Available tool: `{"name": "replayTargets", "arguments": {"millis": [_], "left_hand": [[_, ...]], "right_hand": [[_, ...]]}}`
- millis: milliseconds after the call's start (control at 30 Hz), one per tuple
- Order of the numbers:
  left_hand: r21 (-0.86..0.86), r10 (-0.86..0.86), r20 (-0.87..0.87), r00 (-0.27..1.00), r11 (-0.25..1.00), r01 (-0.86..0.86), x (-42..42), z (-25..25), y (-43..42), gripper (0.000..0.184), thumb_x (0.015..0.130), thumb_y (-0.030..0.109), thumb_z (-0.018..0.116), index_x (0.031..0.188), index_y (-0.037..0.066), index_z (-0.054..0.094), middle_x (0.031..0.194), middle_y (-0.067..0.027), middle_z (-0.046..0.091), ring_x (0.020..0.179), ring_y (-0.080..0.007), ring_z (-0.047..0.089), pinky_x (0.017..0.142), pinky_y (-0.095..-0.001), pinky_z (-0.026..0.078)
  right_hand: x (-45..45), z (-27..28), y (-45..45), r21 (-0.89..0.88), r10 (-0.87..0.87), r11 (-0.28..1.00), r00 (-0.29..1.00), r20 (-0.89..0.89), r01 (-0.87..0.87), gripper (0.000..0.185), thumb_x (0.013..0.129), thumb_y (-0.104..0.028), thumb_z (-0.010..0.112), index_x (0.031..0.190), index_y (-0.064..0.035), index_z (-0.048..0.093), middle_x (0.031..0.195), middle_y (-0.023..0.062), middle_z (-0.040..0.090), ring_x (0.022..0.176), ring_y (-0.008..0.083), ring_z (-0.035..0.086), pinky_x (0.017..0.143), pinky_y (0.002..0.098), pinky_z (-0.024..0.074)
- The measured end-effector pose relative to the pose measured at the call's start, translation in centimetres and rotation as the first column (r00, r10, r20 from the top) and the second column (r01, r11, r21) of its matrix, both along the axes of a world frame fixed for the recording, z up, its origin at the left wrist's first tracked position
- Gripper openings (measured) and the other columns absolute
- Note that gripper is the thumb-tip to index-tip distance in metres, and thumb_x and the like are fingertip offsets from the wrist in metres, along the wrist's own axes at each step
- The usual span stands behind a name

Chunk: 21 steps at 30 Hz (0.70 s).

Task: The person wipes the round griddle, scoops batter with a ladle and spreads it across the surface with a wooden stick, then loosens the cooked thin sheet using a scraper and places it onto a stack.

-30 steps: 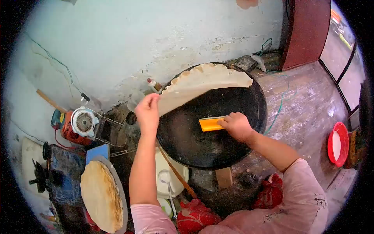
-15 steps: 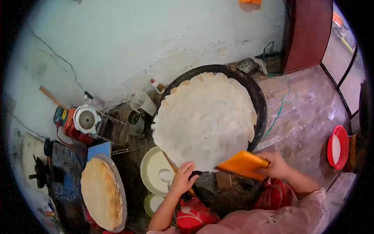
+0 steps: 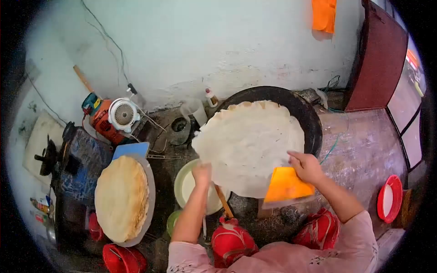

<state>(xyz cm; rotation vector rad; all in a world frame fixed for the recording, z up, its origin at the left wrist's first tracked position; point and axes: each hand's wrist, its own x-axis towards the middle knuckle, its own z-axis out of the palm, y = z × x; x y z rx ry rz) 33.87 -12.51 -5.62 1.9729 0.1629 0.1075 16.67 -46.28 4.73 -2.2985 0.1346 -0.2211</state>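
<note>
A large thin round flatbread (image 3: 250, 141) lies over the black round griddle (image 3: 312, 123), its near and left edges reaching past the rim. My left hand (image 3: 201, 175) is closed at the flatbread's lower left edge, above the pale bowl of batter; motion blur hides exactly what the fingers pinch. My right hand (image 3: 307, 167) grips an orange scraper (image 3: 287, 184) at the flatbread's lower right edge, with the index finger pointing left over the bread.
A stack of flatbreads (image 3: 122, 199) stands at the left, beside a blue board (image 3: 131, 149). Behind it are a white round blower (image 3: 123, 114) and a clear jug (image 3: 194, 111). A batter bowl (image 3: 180, 184) sits near the griddle. A red basin (image 3: 380, 204) is far right.
The flatbread, folded back on the griddle at first, was laid out flat and has now shifted left and toward me. My left hand has closed. The view has tilted and shifted.
</note>
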Motion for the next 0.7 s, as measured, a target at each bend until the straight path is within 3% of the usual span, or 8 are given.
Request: {"name": "replayTargets", "arguments": {"millis": [67, 133, 267, 367, 500, 567, 633, 700], "left_hand": [[0.212, -0.225, 0.325, 0.918, 0.964, 0.161, 0.5, 10.5, 1.6, 0.013, 0.077, 0.011, 0.059, 0.075, -0.002, 0.06, 0.062, -0.0012, 0.056, 0.055, -0.0091, 0.046, 0.051, -0.0277, 0.04], [0.342, -0.338, 0.364, 0.868, 0.915, 0.213, 0.9, 15.3, 3.8, 0.011, 0.077, 0.008, 0.063, 0.078, -0.003, 0.059, 0.065, -0.0021, 0.054, 0.061, -0.0087, 0.047, 0.057, -0.0268, 0.041], [0.446, -0.46, 0.546, 0.7, 0.867, 0.222, -3.5, 24.7, 7.1, 0.007, 0.074, 0.001, 0.061, 0.078, -0.003, 0.058, 0.069, -0.0112, 0.053, 0.06, -0.0202, 0.052, 0.055, -0.0281, 0.04], [0.471, -0.483, 0.555, 0.677, 0.853, 0.223, -6.2, 27.6, 10.4, 0.005, 0.074, 0.0, 0.063, 0.078, -0.001, 0.06, 0.07, -0.0087, 0.054, 0.062, -0.017, 0.052, 0.054, -0.0263, 0.039], [0.419, -0.41, 0.592, 0.694, 0.892, 0.169, -6.4, 26.4, 15.1, 0.006, 0.075, 0.003, 0.063, 0.079, -0.001, 0.061, 0.069, -0.008, 0.055, 0.06, -0.0158, 0.052, 0.054, -0.027, 0.04], [0.402, -0.36, 0.544, 0.758, 0.905, 0.141, -4.7, 24.4, 18.1, 0.007, 0.075, 0.004, 0.064, 0.079, -0.001, 0.062, 0.068, -0.0078, 0.056, 0.059, -0.0157, 0.052, 0.055, -0.0272, 0.04], [0.227, -0.233, 0.434, 0.87, 0.963, 0.145, -2.2, 21.8, 20.5, 0.012, 0.073, 0.011, 0.066, 0.077, 0.0, 0.063, 0.063, -0.0089, 0.058, 0.058, -0.0166, 0.054, 0.056, -0.0282, 0.042], [0.309, -0.221, 0.328, 0.918, 0.944, 0.117, 1.1, 19.8, 23.3, 0.014, 0.072, 0.013, 0.067, 0.076, 0.0, 0.063, 0.062, -0.0094, 0.058, 0.058, -0.0163, 0.054, 0.057, -0.0287, 0.043]], "right_hand": [[4.1, 1.2, 1.9, -0.2, 0.098, 0.979, 0.965, 0.244, -0.049, 0.05, 0.078, -0.033, 0.061, 0.119, -0.0066, 0.051, 0.102, 0.0195, 0.06, 0.09, 0.0366, 0.058, 0.077, 0.0395, 0.0466], [7.5, 3.1, 3.3, -0.332, 0.094, 0.943, 0.978, 0.184, -0.028, 0.07, 0.074, -0.032, 0.067, 0.132, -0.0094, 0.036, 0.111, 0.0192, 0.057, 0.093, 0.0369, 0.057, 0.08, 0.041, 0.0457], [13.4, 9.3, 7.2, -0.24, 0.018, 0.97, 0.969, 0.247, 0.043, 0.097, 0.065, -0.024, 0.075, 0.141, -0.0154, 0.014, 0.122, 0.021, 0.049, 0.098, 0.0375, 0.055, 0.082, 0.0397, 0.0452], [16.7, 13.4, 9.9, -0.149, -0.07, 0.982, 0.951, 0.302, 0.12, 0.106, 0.065, -0.022, 0.076, 0.141, -0.0191, 0.003, 0.114, 0.0213, 0.054, 0.097, 0.0376, 0.055, 0.08, 0.0406, 0.045], [22.8, 13.3, 10.6, -0.147, 0.033, 0.988, 0.879, 0.476, 0.042, 0.067, 0.066, -0.013, 0.072, 0.126, -0.0182, 0.044, 0.09, 0.0161, 0.063, 0.079, 0.0322, 0.06, 0.07, 0.0386, 0.0468], [23.9, 14.1, 11.9, -0.041, 0.138, 0.99, 0.978, 0.159, -0.134, 0.031, 0.066, -0.015, 0.074, 0.093, -0.0048, 0.064, 0.082, 0.0106, 0.065, 0.074, 0.0217, 0.06, 0.068, 0.0313, 0.0463], [23.8, 15.6, 13.8, -0.155, 0.202, 0.971, 0.973, 0.114, -0.184, 0.023, 0.066, -0.014, 0.073, 0.085, -0.0042, 0.064, 0.075, 0.0089, 0.063, 0.069, 0.0184, 0.058, 0.065, 0.0296, 0.0454], [24.0, 17.4, 15.9, -0.268, 0.261, 0.935, 0.963, 0.071, -0.233, 0.016, 0.067, -0.013, 0.071, 0.077, -0.0036, 0.064, 0.068, 0.0072, 0.061, 0.065, 0.015, 0.056, 0.061, 0.0279, 0.0444]]}}
